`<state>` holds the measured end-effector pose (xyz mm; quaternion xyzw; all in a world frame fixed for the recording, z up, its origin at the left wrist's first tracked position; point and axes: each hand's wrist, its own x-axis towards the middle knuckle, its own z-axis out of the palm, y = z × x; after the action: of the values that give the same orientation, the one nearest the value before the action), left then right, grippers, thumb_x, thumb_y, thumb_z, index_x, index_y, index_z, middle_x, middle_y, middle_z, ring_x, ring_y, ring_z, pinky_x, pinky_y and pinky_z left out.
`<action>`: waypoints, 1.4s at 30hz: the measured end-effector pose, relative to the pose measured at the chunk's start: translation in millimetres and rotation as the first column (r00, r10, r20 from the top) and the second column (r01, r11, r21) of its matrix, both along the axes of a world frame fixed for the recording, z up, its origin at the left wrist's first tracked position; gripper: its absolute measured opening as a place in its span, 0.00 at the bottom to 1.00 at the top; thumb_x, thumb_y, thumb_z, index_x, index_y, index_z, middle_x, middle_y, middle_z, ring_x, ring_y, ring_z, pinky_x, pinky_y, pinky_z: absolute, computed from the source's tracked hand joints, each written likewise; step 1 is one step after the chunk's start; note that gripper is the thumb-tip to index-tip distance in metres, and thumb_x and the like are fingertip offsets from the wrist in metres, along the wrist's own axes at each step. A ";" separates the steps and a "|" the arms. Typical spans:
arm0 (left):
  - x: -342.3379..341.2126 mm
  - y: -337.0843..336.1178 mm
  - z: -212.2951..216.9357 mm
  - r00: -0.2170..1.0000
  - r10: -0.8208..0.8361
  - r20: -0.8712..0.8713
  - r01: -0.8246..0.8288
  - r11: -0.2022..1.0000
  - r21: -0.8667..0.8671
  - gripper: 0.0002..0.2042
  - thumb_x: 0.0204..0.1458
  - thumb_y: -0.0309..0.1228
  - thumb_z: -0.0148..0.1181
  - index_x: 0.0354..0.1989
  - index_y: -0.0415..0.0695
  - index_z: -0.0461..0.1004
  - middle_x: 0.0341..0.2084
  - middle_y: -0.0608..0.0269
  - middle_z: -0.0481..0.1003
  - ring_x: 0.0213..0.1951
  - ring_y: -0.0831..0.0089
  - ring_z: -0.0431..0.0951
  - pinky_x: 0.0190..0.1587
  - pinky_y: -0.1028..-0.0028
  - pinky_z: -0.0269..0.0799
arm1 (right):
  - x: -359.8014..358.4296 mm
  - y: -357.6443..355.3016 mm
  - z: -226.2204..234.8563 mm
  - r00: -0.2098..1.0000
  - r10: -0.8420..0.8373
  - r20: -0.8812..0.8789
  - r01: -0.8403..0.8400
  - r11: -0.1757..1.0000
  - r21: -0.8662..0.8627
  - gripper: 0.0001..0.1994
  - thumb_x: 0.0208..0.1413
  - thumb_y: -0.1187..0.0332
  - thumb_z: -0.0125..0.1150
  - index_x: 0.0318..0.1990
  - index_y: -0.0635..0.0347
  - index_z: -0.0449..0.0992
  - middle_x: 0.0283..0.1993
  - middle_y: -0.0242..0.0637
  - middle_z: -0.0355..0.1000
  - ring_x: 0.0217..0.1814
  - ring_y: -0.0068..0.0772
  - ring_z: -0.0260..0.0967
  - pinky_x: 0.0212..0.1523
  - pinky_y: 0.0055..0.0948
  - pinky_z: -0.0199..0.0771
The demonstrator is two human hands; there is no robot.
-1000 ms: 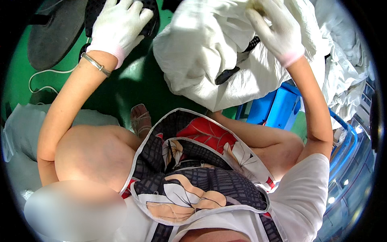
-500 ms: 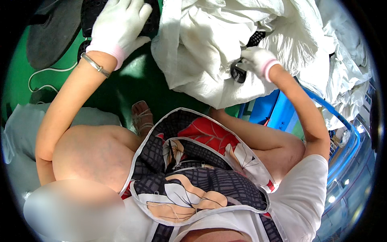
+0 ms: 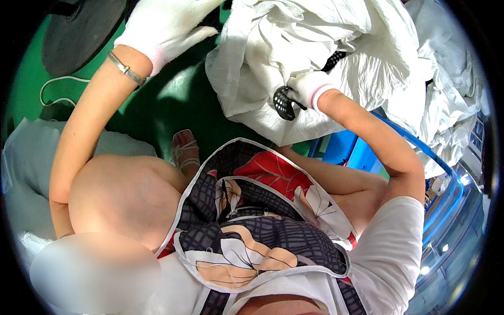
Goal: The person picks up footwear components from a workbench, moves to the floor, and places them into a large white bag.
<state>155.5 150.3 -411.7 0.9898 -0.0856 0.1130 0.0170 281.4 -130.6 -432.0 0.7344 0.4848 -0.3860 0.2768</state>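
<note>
Perforated black piece (image 3: 284, 105) sits clenched at its edge in our right hand (image 3: 310, 87), probably for control, our left hand (image 3: 168, 25) splayed.

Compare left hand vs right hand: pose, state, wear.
Pose: left hand has its thumb spread wide; right hand is closed on a black piece.
Framing: left hand is cut by the top edge; right hand isn't.
Wear: left hand has a bracelet at its wrist; right hand has none.
Shared: white gloves.
</note>
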 end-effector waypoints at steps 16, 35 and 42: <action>0.5 20.1 73.5 0.956 -0.275 -0.102 -0.073 0.116 -0.991 0.19 0.51 0.31 0.61 0.50 0.36 0.69 0.39 0.58 0.74 0.42 0.70 0.73 0.48 0.72 0.69 | 11.9 139.4 89.3 0.843 0.308 -0.441 0.283 0.443 0.851 0.14 0.51 0.71 0.60 0.46 0.63 0.74 0.44 0.43 0.74 0.45 0.35 0.72 0.49 0.31 0.71; 58.8 41.1 14.9 0.911 -0.095 -0.401 -0.134 0.852 -0.507 0.15 0.49 0.39 0.58 0.38 0.40 0.73 0.33 0.47 0.76 0.38 0.53 0.76 0.41 0.63 0.71 | 35.7 54.5 33.7 0.968 0.177 0.178 -0.244 0.834 0.494 0.11 0.57 0.58 0.52 0.41 0.50 0.76 0.35 0.36 0.74 0.37 0.42 0.72 0.38 0.39 0.71; 56.2 53.5 -14.2 0.988 0.036 0.149 -0.040 0.999 0.024 0.11 0.45 0.39 0.62 0.33 0.47 0.75 0.27 0.54 0.74 0.33 0.56 0.75 0.37 0.60 0.71 | 21.0 77.5 26.5 0.980 0.102 0.171 -0.197 0.629 0.752 0.06 0.53 0.65 0.53 0.33 0.55 0.73 0.33 0.40 0.71 0.36 0.46 0.71 0.36 0.42 0.72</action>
<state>211.7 203.8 -425.9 0.9802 -0.0693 0.1854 -0.0048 302.3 -53.0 -405.5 0.7598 0.6454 -0.0785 -0.0019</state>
